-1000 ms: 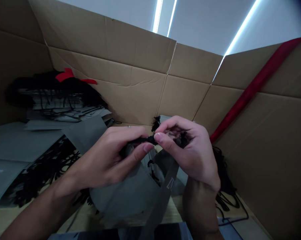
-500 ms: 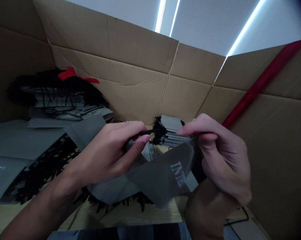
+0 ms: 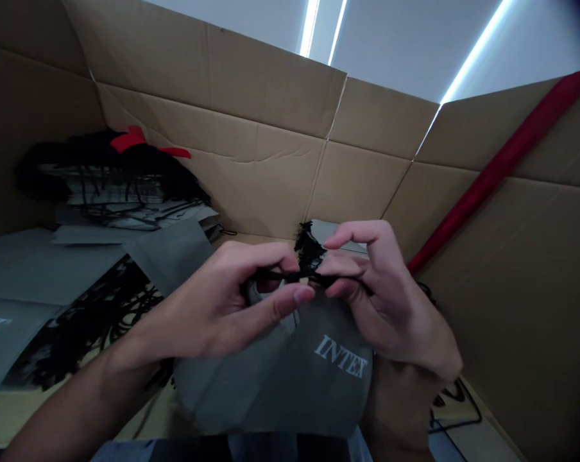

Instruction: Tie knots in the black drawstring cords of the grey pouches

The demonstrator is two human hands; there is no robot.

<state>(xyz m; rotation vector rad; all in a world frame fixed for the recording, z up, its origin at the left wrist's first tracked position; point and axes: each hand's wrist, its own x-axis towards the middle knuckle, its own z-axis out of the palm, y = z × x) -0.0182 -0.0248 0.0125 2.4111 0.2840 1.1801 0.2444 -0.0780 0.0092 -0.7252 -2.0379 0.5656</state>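
Near the middle of the view, my left hand [image 3: 232, 301] pinches a black cord [image 3: 292, 277] between thumb and fingers. The cord's other side runs into my right hand [image 3: 383, 295], closed on it with the index finger raised and bent. Below both hands hangs a grey pouch [image 3: 280, 378] with white INTEX lettering, its top edge at the cord. The pouch's upper edge and the cord's ends are partly hidden by my fingers. Behind my right hand stands a stack of grey pouches [image 3: 326, 231] with black cord ends.
At the left lies a larger pile of grey pouches [image 3: 111, 186] with tangled black cords and a red strip [image 3: 129, 139] on top. Flat grey pieces [image 3: 34, 263] are in front of it. Cardboard walls [image 3: 265, 147] surround the work surface, with a red band [image 3: 502, 167] at the right.
My right hand has moved left and down, bringing the cord nearer my left hand. The pouch has swung from a slant to hanging flatter, its lettering now readable.
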